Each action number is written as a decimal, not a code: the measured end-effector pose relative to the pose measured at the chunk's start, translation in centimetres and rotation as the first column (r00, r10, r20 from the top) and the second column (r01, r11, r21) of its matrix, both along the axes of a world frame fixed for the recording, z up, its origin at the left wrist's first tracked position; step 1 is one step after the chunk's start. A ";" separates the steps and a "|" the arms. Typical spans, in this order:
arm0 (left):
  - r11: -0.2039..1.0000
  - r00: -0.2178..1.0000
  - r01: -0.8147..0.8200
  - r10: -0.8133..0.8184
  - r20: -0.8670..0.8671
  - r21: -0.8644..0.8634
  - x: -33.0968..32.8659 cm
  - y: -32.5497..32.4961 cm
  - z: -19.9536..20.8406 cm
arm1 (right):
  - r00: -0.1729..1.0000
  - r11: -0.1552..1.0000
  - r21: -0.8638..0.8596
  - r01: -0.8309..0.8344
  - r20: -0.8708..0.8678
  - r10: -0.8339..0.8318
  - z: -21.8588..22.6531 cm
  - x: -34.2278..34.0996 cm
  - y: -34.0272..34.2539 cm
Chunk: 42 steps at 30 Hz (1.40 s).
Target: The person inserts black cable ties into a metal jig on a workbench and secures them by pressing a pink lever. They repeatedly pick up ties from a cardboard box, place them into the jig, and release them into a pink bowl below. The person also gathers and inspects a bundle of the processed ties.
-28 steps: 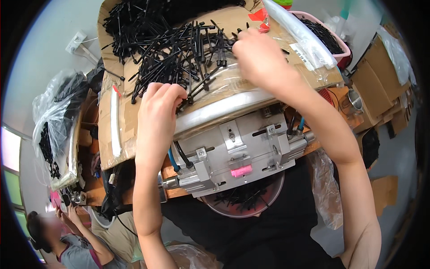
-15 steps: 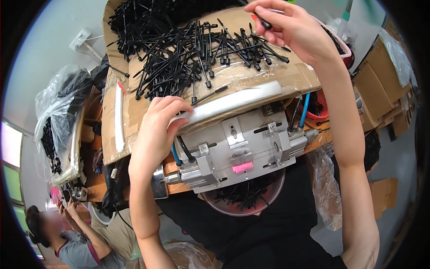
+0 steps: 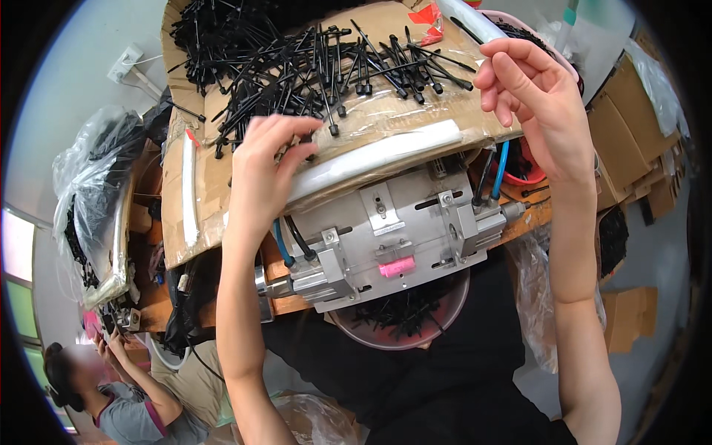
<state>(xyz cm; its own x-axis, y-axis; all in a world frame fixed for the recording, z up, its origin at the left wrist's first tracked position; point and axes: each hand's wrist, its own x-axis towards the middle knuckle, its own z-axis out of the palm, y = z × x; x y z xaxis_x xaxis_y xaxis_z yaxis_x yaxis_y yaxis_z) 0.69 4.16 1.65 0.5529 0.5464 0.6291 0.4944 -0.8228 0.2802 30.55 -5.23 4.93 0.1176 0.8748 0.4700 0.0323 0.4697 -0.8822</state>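
Black mascara wands (image 3: 297,96), thin rods with dark caps, lie in a loose heap on a cardboard sheet (image 3: 386,115). My left hand (image 3: 259,159) is over the near edge of this heap, its fingers curled inward. Dark material shows between its thumb and index finger, but I cannot make out what is held. My right hand (image 3: 538,104) is raised at the right. A single mascara wand (image 3: 466,30) sticks out from its fingertips, pointing up and left; its cap is hidden by the fingers. The last fingers of that hand are loosely bent.
Below the cardboard's white padded edge (image 3: 378,156) sits a metal fixture (image 3: 371,215) with a pink piece (image 3: 397,267). Under it is a bowl (image 3: 463,311) of black parts. A pink basket (image 3: 567,63) stands behind my right hand. A person (image 3: 141,408) sits at lower left.
My right hand has moved right and down with the wand. My left hand has lifted off the padded edge toward the heap; a wand lying near it no longer shows there.
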 end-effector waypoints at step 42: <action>0.967 0.954 -0.232 0.205 -0.218 -0.104 3.3 -0.4 0.8 | 0.693 0.998 0.064 -0.007 0.720 -0.041 -15.2 -11.5 -12.1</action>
<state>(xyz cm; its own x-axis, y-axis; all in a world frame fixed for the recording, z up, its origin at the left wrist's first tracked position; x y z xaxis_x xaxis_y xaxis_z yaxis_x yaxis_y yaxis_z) 3.97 3.77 2.45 0.5202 0.7360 0.4332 0.7156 -0.6525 0.2493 19.08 -17.33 -10.28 -0.2635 0.8450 0.4654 0.6549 0.5109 -0.5568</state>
